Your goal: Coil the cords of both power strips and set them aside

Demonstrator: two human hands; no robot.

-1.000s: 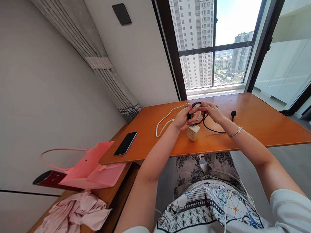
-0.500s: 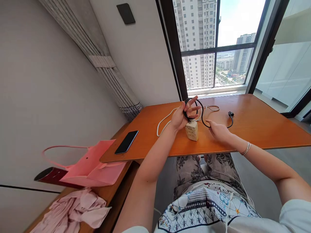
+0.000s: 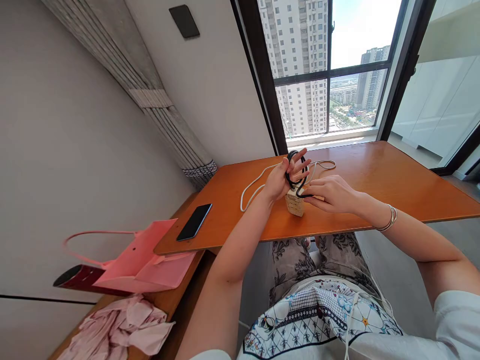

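Head view: the black cable (image 3: 299, 193) loops round the left hand (image 3: 281, 179), fingers spread, above the worktop (image 3: 375, 185); the right hand (image 3: 333, 194) pinches its lower strand, hiding the rest. Print on the pale block (image 3: 295, 206) is too small to read

Daylight enters through the window (image 3: 329, 74), the sky (image 3: 363, 30) nearly blown out, while the left-hand wall (image 3: 67, 160) looks dim.
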